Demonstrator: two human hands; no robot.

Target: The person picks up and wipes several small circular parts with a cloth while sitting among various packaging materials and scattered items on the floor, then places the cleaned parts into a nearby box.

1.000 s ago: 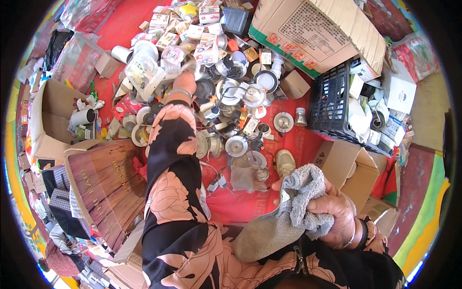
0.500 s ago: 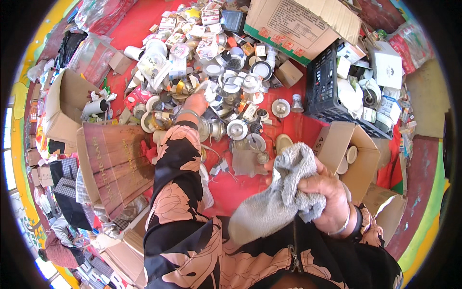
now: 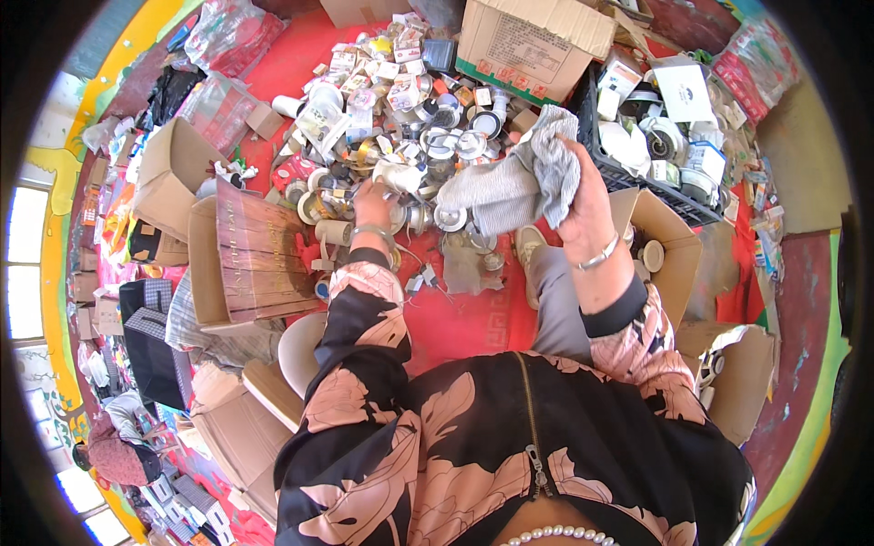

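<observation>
In the head view, the right hand point(image 3: 583, 205) grips the grey cloth point(image 3: 519, 182) above the pile of metal parts point(image 3: 410, 164), while the left hand point(image 3: 371, 198) apparently closes on a small white cup point(image 3: 397, 175) within that pile; lift it clear before wiping.

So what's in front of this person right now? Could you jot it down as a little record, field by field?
Setting: red mat on the floor, crowded with goods
Left hand: reaching into a heap of small metal fittings, touching a white piece
Right hand: raised, gripping a grey cloth
Behind the heap: large cardboard box
To the right: black crate filled with white and metal parts
To the left: open cardboard box and a brown carton
Clothing: black jacket with pink leaf pattern
</observation>
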